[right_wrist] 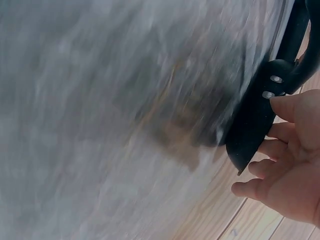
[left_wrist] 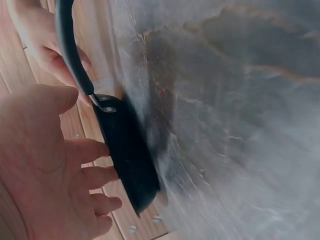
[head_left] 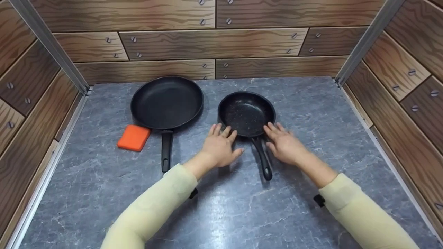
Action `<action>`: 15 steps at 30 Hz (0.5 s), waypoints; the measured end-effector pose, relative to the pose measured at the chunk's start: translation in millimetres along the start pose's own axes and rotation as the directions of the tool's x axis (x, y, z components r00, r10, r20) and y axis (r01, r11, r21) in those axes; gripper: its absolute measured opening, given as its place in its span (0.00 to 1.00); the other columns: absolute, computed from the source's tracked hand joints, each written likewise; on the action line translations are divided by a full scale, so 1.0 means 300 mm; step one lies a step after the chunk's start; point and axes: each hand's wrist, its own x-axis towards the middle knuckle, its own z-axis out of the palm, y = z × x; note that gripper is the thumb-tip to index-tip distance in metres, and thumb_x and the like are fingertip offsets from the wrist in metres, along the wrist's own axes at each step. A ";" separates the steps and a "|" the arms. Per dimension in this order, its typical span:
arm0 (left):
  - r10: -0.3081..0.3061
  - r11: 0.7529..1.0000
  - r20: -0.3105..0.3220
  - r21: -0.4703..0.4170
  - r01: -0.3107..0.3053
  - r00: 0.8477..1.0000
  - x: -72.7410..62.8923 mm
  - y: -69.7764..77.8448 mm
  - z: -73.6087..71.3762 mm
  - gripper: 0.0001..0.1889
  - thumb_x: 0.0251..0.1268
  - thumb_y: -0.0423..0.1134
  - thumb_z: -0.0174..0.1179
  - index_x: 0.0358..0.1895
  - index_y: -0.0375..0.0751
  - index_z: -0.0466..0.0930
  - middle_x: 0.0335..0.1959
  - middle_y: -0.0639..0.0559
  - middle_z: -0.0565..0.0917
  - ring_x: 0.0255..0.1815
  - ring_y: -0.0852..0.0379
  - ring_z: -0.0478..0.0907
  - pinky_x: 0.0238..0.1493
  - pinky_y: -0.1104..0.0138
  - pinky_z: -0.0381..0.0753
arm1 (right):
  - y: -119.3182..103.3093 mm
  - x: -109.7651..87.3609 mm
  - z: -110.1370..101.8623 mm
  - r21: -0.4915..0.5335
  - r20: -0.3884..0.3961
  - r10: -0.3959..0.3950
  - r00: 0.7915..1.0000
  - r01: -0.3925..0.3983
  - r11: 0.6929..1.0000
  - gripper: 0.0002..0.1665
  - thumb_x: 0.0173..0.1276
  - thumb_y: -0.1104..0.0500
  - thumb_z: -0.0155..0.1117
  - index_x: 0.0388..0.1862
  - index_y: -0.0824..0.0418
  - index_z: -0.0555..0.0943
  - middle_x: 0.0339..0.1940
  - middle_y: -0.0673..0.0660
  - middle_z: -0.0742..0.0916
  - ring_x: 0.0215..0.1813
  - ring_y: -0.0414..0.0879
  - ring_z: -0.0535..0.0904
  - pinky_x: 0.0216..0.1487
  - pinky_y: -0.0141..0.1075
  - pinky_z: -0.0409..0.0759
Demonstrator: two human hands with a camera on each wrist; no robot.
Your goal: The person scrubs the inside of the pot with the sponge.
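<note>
A small black frying pan [head_left: 246, 114] sits on the grey marbled tabletop, its handle [head_left: 263, 160] angled toward the person. At the pan's lower left edge is the left hand [head_left: 220, 147], fingers spread and extended. On the opposite side, the right hand [head_left: 285, 145] has its fingertips by the rim. In the left wrist view, the left hand [left_wrist: 55, 165] lies beside the pan's outer wall [left_wrist: 130, 155], fingers apart. The right wrist view shows the right hand [right_wrist: 287, 160] with fingers close along the pan side [right_wrist: 252, 112]. Neither hand grasps the handle.
A larger black frying pan [head_left: 168, 103] stands to the left, its handle pointing to the front. Next to it lies an orange sponge-like square block [head_left: 134, 138]. Wood-patterned panels [head_left: 214, 43] enclose the tabletop [head_left: 221, 214] at the back and sides.
</note>
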 end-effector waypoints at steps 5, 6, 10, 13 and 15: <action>0.004 1.000 -0.023 -0.005 -0.005 1.000 -0.063 -0.016 0.016 0.42 0.81 0.71 0.38 0.86 0.49 0.57 0.86 0.44 0.57 0.86 0.34 0.46 0.84 0.46 0.39 | -0.047 -0.026 0.016 0.005 -0.001 -0.003 1.000 0.003 1.000 0.38 0.82 0.55 0.58 0.84 0.66 0.62 0.84 0.66 0.64 0.83 0.70 0.56 0.75 0.72 0.57; 0.005 1.000 -0.025 -0.005 -0.005 1.000 -0.074 -0.019 0.019 0.42 0.81 0.71 0.38 0.86 0.49 0.57 0.86 0.44 0.57 0.86 0.34 0.46 0.84 0.46 0.39 | -0.057 -0.030 0.019 0.007 0.000 -0.004 1.000 0.004 1.000 0.38 0.82 0.55 0.58 0.84 0.65 0.62 0.84 0.66 0.64 0.83 0.70 0.56 0.75 0.72 0.57; 0.004 1.000 -0.029 -0.012 -0.004 1.000 -0.114 -0.034 0.029 0.42 0.81 0.71 0.38 0.86 0.48 0.57 0.86 0.44 0.57 0.86 0.34 0.45 0.84 0.46 0.39 | -0.091 -0.044 0.031 0.013 0.004 -0.018 1.000 0.018 1.000 0.37 0.82 0.54 0.58 0.84 0.65 0.63 0.84 0.66 0.64 0.83 0.70 0.56 0.75 0.72 0.57; 0.004 1.000 -0.046 -0.029 -0.006 0.999 -0.142 -0.048 0.034 0.42 0.81 0.71 0.39 0.86 0.47 0.58 0.85 0.44 0.57 0.86 0.34 0.46 0.84 0.46 0.40 | -0.112 -0.051 0.037 0.016 0.001 -0.032 1.000 0.032 0.999 0.37 0.82 0.54 0.58 0.84 0.65 0.63 0.84 0.65 0.64 0.83 0.70 0.56 0.74 0.72 0.58; 0.005 0.999 -0.057 -0.035 -0.007 0.998 -0.157 -0.058 0.037 0.42 0.81 0.71 0.39 0.85 0.47 0.59 0.85 0.44 0.58 0.86 0.34 0.46 0.84 0.46 0.40 | -0.124 -0.054 0.039 0.015 -0.004 -0.039 0.999 0.039 0.999 0.37 0.82 0.55 0.59 0.84 0.64 0.64 0.84 0.65 0.65 0.83 0.69 0.56 0.75 0.71 0.58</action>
